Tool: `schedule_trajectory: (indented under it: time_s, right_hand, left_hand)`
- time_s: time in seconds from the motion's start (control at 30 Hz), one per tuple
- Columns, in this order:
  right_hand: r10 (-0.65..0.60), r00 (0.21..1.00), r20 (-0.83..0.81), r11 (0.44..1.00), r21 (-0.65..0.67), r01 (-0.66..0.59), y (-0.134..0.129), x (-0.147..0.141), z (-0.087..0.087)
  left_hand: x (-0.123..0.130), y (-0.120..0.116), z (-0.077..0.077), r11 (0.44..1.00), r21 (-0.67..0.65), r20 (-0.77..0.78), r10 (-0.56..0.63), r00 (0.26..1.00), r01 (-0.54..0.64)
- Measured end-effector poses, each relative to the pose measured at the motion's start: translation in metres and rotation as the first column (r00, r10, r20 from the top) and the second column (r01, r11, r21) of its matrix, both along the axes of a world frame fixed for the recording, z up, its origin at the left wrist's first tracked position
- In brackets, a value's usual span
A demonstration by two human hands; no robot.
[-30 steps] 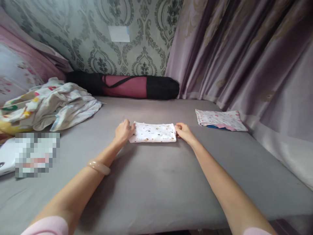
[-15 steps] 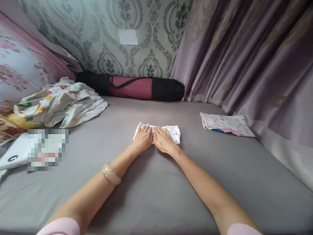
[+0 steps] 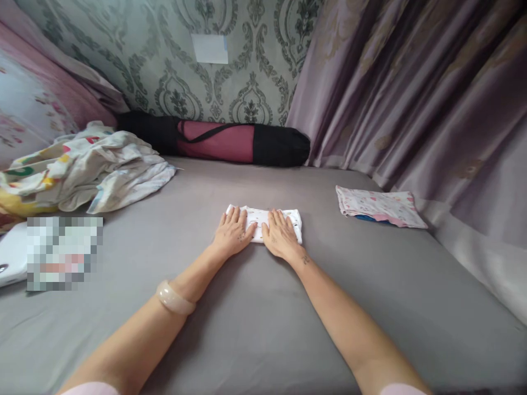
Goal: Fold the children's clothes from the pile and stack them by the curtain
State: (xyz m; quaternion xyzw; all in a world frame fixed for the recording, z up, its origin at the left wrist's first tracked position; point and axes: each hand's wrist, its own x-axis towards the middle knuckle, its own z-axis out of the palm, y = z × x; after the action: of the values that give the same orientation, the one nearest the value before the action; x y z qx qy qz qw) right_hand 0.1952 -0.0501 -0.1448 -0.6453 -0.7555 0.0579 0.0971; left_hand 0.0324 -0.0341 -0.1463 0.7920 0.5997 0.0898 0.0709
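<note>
A small folded white cloth with a sparse print (image 3: 259, 218) lies flat on the grey bed sheet (image 3: 247, 323); whether it is a garment I cannot tell. My left hand (image 3: 234, 231) rests palm down on its left part, fingers stretched out. Over the right part lies my right hand (image 3: 281, 233), also flat with the fingers extended. A gap between the two thumbs shows the cloth's middle. Both palms hide some of the fabric, and neither hand grips it. A pale bangle (image 3: 175, 299) circles my left forearm.
To the right lies a folded pink-and-white printed cloth (image 3: 381, 207). A heap of crumpled printed fabric (image 3: 111, 162) sits at the left, with a white object (image 3: 14, 247) and a blurred-out item (image 3: 66, 255) before it. A black-and-maroon long bag (image 3: 218, 141) lies along the wall, beside purple curtains (image 3: 370, 99).
My hands have moved apart, the left one sliding leftward across the white cloth, so more of its middle shows. The camera view has shifted slightly.
</note>
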Motion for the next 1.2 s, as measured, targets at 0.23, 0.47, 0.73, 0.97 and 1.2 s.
schedule_trajectory:
  time_s: [0.23,0.47,0.73,0.97,1.2]
  right_hand:
    - [-0.196,0.98,0.032,0.981,0.007,0.196,-0.002,0.015,0.0]
    - [-0.26,0.965,0.04,0.962,-0.078,0.262,0.0,0.028,0.007]
    - [-0.108,0.993,0.05,0.994,0.017,0.107,-0.002,0.034,0.014]
    - [-0.126,0.99,0.058,0.985,-0.108,0.131,0.004,0.04,-0.001]
    - [-0.102,0.994,0.049,0.994,-0.029,0.103,0.001,0.033,0.016]
  left_hand:
    - [-0.003,-0.003,0.002,0.998,-0.061,0.0,0.03,1.0,-0.03]
    - [-0.006,-0.004,0.005,0.998,-0.059,0.037,0.015,0.999,-0.013]
    - [-0.008,-0.003,0.002,0.999,0.031,0.06,0.03,0.998,-0.032]
    - [-0.01,-0.002,0.001,1.0,-0.02,0.035,0.01,0.999,-0.01]
    - [-0.014,0.007,-0.013,0.997,0.079,0.149,-0.011,0.989,-0.001]
